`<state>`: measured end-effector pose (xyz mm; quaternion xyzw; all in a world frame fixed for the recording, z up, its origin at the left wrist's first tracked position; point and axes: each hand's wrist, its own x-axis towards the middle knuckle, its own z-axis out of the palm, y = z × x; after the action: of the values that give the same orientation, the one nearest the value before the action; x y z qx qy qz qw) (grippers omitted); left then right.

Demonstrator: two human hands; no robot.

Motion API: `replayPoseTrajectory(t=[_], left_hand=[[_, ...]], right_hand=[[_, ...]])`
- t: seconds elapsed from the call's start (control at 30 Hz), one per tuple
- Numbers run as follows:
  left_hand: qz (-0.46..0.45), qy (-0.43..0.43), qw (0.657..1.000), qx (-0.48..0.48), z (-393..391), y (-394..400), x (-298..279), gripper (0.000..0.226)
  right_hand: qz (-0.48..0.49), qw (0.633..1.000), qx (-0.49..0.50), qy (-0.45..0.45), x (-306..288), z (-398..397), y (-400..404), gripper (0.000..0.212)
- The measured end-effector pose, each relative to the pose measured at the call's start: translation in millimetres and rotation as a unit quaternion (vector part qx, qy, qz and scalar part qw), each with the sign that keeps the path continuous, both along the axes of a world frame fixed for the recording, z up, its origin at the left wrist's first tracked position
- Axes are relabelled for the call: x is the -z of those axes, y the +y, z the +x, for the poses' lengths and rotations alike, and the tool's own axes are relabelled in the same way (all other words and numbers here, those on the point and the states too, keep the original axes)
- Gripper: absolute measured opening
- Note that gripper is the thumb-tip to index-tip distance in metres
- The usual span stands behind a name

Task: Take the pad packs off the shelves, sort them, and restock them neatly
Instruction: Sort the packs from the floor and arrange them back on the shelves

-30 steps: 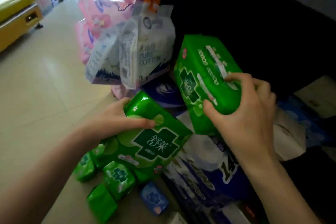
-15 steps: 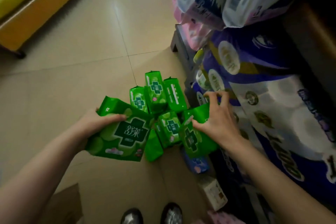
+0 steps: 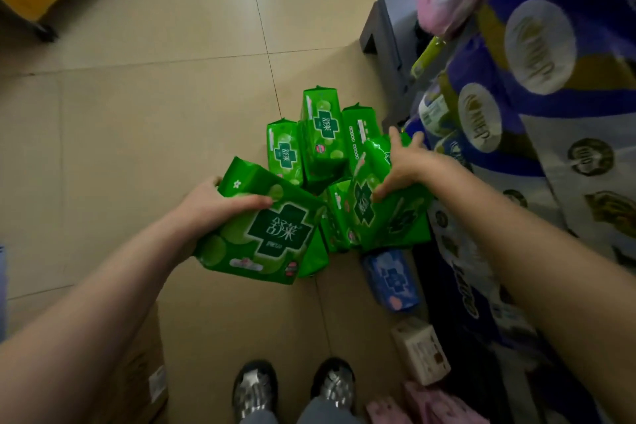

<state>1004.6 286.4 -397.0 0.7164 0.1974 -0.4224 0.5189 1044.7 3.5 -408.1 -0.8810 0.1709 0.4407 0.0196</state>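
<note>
Left hand (image 3: pixel 210 206): grips big green pack (image 3: pixel 261 231), held above floor (image 3: pixel 137 113).
Right hand (image 3: pixel 401 165): grips second green pack (image 3: pixel 375 206) at 3 o'clock, over green pile (image 3: pixel 320 141).
Blue pack (image 3: pixel 390 279): floor, 5 o'clock of pile.

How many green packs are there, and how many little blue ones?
green packs: 7, counting one held in the left hand and one in the right hand
small blue pack: 1
Total: 8
</note>
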Motion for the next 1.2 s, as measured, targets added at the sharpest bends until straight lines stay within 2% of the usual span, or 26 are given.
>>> replayPoseTrajectory(t=[0.07, 0.17, 0.23, 0.3, 0.4, 0.47, 0.53, 0.6, 0.67, 0.77, 0.87, 0.93, 1.03, 1.13, 1.2], left_hand=[[-0.005, 0.003, 1.0, -0.007, 3.7, -4.9, 1.2, 0.077], [0.0, -0.013, 1.0, -0.029, 7.9, -8.0, 5.1, 0.083], [0.003, -0.018, 0.999, -0.048, 8.0, -5.4, 8.2, 0.082], [0.004, -0.017, 0.998, -0.059, 6.7, -0.6, 11.3, 0.083], [0.01, -0.015, 0.998, -0.061, 5.6, 4.9, 20.9, 0.082], [0.014, -0.017, 0.998, -0.061, 5.3, 7.2, 27.6, 0.074], [0.013, -0.018, 0.997, -0.067, 3.3, 9.4, 34.4, 0.07], [0.009, -0.015, 0.997, -0.072, -1.0, 10.9, 40.7, 0.068], [0.008, -0.013, 0.997, -0.079, -6.4, 11.8, 46.0, 0.064], [0.015, -0.009, 0.997, -0.076, -11.2, 13.8, 54.2, 0.065], [0.022, 0.001, 0.996, -0.09, -13.8, 17.0, 58.6, 0.075], [0.026, 0.002, 0.994, -0.108, -14.5, 18.5, 61.3, 0.079], [0.032, -0.008, 0.99, -0.134, -14.1, 23.4, 66.7, 0.073], [0.043, -0.015, 0.984, -0.173, -15.6, 30.1, 74.8, 0.079], [0.047, -0.011, 0.977, -0.206, -18.6, 34.2, 83.0, 0.079]], right_hand=[[0.005, 1.0, -0.003, -0.004, -4.8, -7.2, 1.0, 0.128], [0.015, 0.986, -0.01, -0.168, -11.1, -7.2, 12.8, 0.108], [0.004, 0.954, -0.025, -0.299, -7.2, -13.1, 21.5, 0.086], [-0.007, 0.922, -0.014, -0.387, 5.5, -26.3, 26.7, 0.07], [0.014, 0.888, 0.008, -0.459, 26.6, -38.8, 28.5, 0.062], [0.056, 0.864, 0.025, -0.499, 33.9, -34.1, 28.0, 0.065], [0.084, 0.866, 0.056, -0.489, 43.9, -30.0, 26.2, 0.081], [0.063, 0.914, 0.09, -0.39, 62.5, -35.4, 24.9, 0.099], [0.003, 0.962, 0.086, -0.258, 80.9, -42.0, 26.7, 0.106], [0.011, 0.975, 0.09, -0.204, 80.3, -28.5, 24.4, 0.1], [0.035, 0.985, 0.05, -0.16, 66.1, -10.7, 14.5, 0.094], [0.02, 0.982, 0.028, -0.188, 54.7, -7.4, 13.7, 0.088], [0.024, 0.955, 0.041, -0.294, 35.0, -4.9, 26.4, 0.072], [0.132, 0.919, 0.093, -0.358, 27.4, -4.2, 52.0, 0.066], [0.212, 0.908, 0.127, -0.339, 37.8, -2.2, 79.9, 0.064]])
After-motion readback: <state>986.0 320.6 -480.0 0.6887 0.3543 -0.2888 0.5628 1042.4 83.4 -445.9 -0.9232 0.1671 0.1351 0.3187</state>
